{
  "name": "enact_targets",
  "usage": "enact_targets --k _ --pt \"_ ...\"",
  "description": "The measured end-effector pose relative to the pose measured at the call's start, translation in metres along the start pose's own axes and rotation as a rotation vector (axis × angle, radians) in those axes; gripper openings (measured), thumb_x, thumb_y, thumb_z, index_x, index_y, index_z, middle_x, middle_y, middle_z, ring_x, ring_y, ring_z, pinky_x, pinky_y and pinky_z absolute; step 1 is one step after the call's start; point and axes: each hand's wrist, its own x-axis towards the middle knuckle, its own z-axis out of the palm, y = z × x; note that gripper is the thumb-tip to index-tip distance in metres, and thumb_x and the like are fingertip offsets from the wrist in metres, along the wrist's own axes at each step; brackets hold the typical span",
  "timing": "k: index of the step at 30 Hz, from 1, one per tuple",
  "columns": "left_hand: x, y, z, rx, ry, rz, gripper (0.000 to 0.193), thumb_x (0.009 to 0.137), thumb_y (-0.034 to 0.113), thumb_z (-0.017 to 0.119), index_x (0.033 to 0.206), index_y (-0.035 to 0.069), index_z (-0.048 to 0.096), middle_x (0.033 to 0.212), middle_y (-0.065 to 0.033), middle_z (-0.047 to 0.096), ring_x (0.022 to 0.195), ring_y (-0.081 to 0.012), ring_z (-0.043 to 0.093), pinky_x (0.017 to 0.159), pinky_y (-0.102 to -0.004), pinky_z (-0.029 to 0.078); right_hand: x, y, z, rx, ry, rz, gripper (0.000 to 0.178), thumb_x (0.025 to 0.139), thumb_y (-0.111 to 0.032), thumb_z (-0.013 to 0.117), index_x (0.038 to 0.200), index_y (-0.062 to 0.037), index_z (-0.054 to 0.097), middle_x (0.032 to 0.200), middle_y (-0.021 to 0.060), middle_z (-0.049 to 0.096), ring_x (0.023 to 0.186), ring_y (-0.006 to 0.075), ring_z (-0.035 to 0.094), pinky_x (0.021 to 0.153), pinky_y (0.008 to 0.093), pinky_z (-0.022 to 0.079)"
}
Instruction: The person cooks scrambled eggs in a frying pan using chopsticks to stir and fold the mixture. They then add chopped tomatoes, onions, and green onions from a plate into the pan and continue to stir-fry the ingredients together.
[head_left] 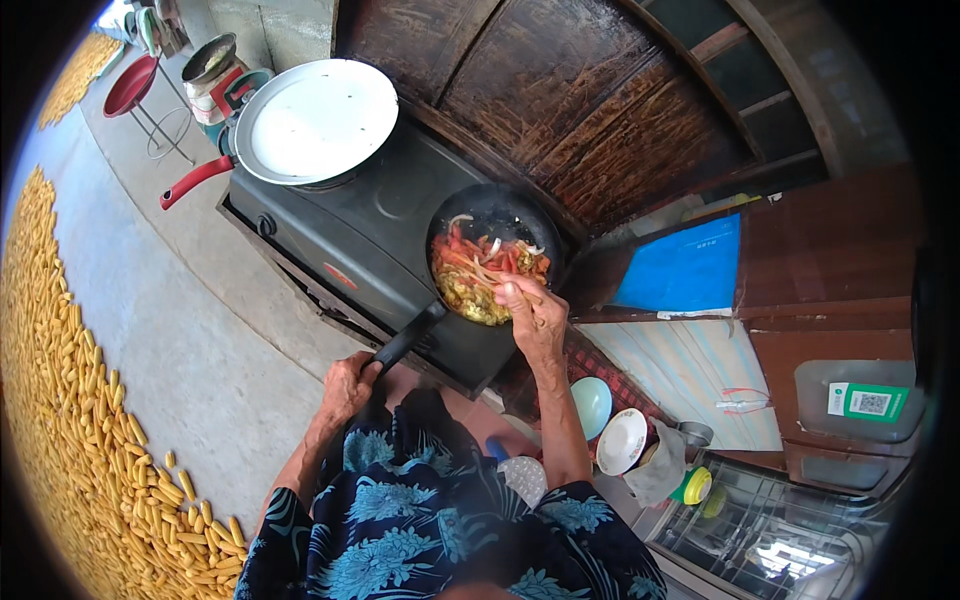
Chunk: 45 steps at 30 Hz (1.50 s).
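My left hand point(348, 385) is closed round the end of the black handle point(410, 335) of a frying pan point(487, 205). The pan sits on the right end of a dark stove. In it lie red pieces that look like tomato point(515, 258), pale onion-like slices and yellow cooked egg point(470, 300). My right hand point(537, 315), at the pan's right rim, grips a slim wooden cooking utensil point(490, 275) whose far end is among the food. Its exact shape is hard to make out, partly hidden by my fingers.
On the stove's point(330, 225) left end a white round lid or pan point(318, 120) stands near a red handle point(195, 182). A wooden panel point(600, 100) rises behind. At right are a cabinet point(830, 270), bowls point(621, 442) and a glass-topped case point(760, 530). Corn cobs point(120, 470) cover the floor's left.
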Motion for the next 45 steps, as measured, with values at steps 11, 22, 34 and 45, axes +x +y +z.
enact_targets --k 11,22,34,45 --pt "-0.002 0.006 -0.002 -0.001 -0.001 -0.046 0.027 0.09 0.023 0.063 0.104 0.002 0.069 0.081 -0.0231 0.068 0.08 -0.0405 0.067 0.072 -0.0451 0.051 0.002 0.026 -0.045 0.033 0.267 0.184 0.03 0.1 -0.021 0.059 0.109 0.0061 0.067 0.086 0.013 0.071 0.073 0.0196 0.071 0.064 0.0277 0.056" --pt "-0.001 -0.006 0.002 -0.01 0.032 0.039 0.024 0.092 0.018 0.061 0.102 -0.003 0.068 0.068 -0.019 0.063 0.063 -0.0255 0.062 0.062 -0.0393 0.048 -0.01 0.036 -0.039 0.092 0.387 0.285 0.033 0.099 -0.025 0.06 0.105 0.0069 0.066 0.084 0.0152 0.07 0.069 0.0223 0.071 0.062 0.0282 0.057" --pt "0.0 0.0 0.002 -0.017 0.004 0.007 0.025 0.092 0.02 0.062 0.102 -0.002 0.068 0.072 -0.0207 0.064 0.066 -0.0305 0.062 0.063 -0.0411 0.049 0.007 0.027 0.005 0.139 0.016 0.142 0.026 0.101 -0.018 0.058 0.111 0.0042 0.066 0.084 0.0075 0.068 0.077 0.0133 0.065 0.071 0.0268 0.054" --pt "-0.001 -0.001 0.002 -0.028 0.017 -0.031 0.025 0.089 0.022 0.063 0.098 0.0 0.069 0.077 -0.0229 0.066 0.074 -0.0403 0.065 0.067 -0.0452 0.05 -0.035 0.016 -0.08 -0.01 0.368 0.342 0.033 0.1 -0.025 0.058 0.109 0.0062 0.067 0.088 0.0151 0.07 0.072 0.023 0.071 0.065 0.0297 0.057"
